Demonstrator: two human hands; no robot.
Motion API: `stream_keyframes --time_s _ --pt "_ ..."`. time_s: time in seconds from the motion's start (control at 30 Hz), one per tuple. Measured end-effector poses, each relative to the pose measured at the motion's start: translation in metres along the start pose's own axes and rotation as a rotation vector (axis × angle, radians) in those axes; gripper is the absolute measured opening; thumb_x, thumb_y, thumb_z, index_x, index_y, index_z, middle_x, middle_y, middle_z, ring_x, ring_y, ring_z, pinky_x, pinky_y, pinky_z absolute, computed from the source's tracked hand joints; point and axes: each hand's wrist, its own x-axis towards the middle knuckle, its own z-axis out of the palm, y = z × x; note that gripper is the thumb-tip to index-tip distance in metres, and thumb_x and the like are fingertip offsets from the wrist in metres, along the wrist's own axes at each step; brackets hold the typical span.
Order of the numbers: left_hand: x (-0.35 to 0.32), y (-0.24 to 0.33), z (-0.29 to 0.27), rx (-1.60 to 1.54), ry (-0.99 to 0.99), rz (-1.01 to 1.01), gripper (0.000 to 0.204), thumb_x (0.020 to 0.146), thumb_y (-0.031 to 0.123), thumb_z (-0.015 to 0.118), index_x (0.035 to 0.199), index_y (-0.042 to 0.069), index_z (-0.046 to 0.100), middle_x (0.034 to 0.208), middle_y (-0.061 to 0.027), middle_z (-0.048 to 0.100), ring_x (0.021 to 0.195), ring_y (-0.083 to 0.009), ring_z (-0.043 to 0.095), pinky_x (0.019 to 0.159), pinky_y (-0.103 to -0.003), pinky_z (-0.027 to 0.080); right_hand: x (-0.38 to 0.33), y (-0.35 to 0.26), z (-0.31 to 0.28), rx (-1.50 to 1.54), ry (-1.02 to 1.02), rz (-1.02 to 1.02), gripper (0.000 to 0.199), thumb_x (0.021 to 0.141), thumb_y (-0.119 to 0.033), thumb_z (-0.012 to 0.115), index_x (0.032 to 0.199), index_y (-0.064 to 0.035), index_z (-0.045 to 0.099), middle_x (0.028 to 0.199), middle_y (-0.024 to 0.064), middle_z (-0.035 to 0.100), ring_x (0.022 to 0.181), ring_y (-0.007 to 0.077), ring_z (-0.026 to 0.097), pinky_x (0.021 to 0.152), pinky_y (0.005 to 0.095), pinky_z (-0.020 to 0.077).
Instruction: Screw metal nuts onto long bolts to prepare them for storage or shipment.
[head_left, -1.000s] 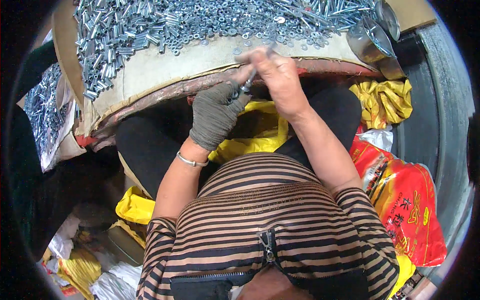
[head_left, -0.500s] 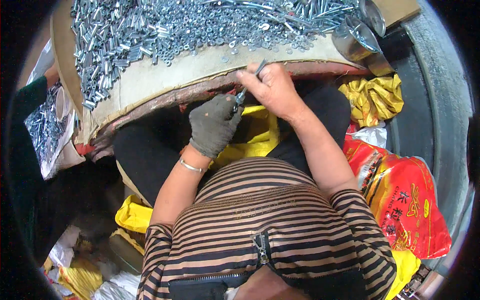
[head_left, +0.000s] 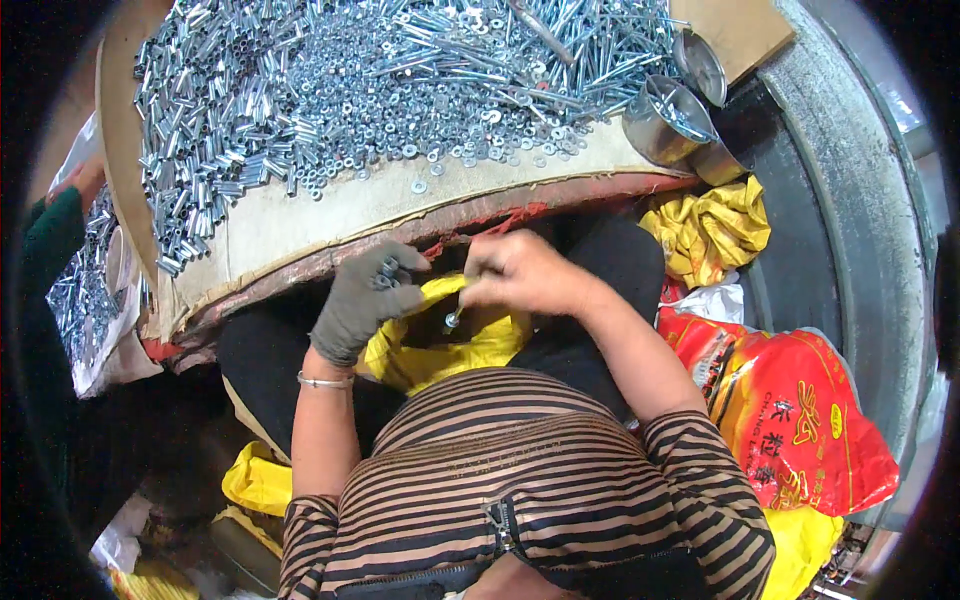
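Beyond the yellow bag (head_left: 495, 342) in your lap, the table (head_left: 290, 222) spans the view, its near edge capped by a worn red border. On it, farther from that bag, lies a broad spread of metal hardware (head_left: 330, 110): tubes, nuts, washers and long bolts. To the right of the yellow bag sits a red bag (head_left: 800, 420); beyond and right of it, a metal cup (head_left: 655, 140) stands by the table's edge.

Your gloved left hand (head_left: 362, 305) is at the yellow bag's left rim, its fingers curled around small metal parts (head_left: 388, 272). Your bare right hand (head_left: 530, 272) is over the far right of that bag, fingers bent; you cannot tell here whether they pinch or have released the metal fastener (head_left: 451, 320) just below their tips, over the bag's mouth.

The step in hand looks like placing that one piece into the yellow bag. The next move likely calls for clear, open right fingers above the mouth, while your left keeps its parts secure.
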Motion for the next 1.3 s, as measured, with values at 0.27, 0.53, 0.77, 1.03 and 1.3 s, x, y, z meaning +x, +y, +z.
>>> stream_keyframes --time_s 0.27,0.53,0.77,1.03,1.3 --pt "0.008 -0.009 0.003 -0.673 0.213 -0.223 0.023 0.088 0.028 0.061 0.086 0.006 0.057 0.057 -0.0059 0.057 0.035 -0.0082 0.043 0.034 -0.018 0.032 0.090 0.036 -0.083 -0.173 0.861 -0.020 0.018 0.083 -0.017 0.062 0.077 -0.0001 0.061 0.065 0.0111 0.060 0.057 0.0181 0.058 0.055 0.0325 0.0445" --pt "0.008 -0.005 0.001 -0.650 0.223 -0.118 0.020 0.089 0.030 0.058 0.090 0.010 0.055 0.073 -0.0065 0.058 0.047 -0.0075 0.043 0.041 -0.016 0.031 0.181 0.033 -0.099 -0.597 0.945 -0.099 0.016 0.078 -0.020 0.064 0.086 -0.0066 0.063 0.088 0.0122 0.060 0.076 0.0305 0.061 0.067 0.0400 0.0479" --pt "0.005 -0.017 -0.005 -0.776 0.233 -0.107 0.022 0.090 0.028 0.058 0.092 0.006 0.054 0.081 -0.0071 0.059 0.051 -0.0081 0.046 0.043 -0.017 0.034 0.203 0.020 -0.105 -0.986 0.770 -0.121 0.013 0.080 -0.018 0.059 0.086 -0.0077 0.060 0.092 0.0141 0.056 0.075 0.0332 0.062 0.058 0.0443 0.0499" --pt "0.008 -0.025 -0.008 -1.120 0.184 0.043 0.031 0.092 0.028 0.053 0.110 0.003 0.056 0.098 -0.0119 0.060 0.062 -0.0115 0.055 0.044 -0.021 0.042 0.095 -0.041 -0.055 -0.153 0.810 -0.183 0.006 0.084 -0.005 0.060 0.089 -0.0029 0.057 0.072 0.0094 0.060 0.064 0.0176 0.062 0.056 0.0309 0.0465" --pt "0.002 -0.027 -0.003 -1.280 0.151 -0.040 0.025 0.095 0.026 0.051 0.106 0.004 0.058 0.072 -0.0019 0.052 0.049 -0.0079 0.044 0.042 -0.021 0.032 0.038 -0.044 -0.017 0.486 0.838 -0.142 0.009 0.095 -0.009 0.049 0.099 -0.0013 0.052 0.086 0.0129 0.064 0.067 0.0174 0.064 0.061 0.0277 0.0542"
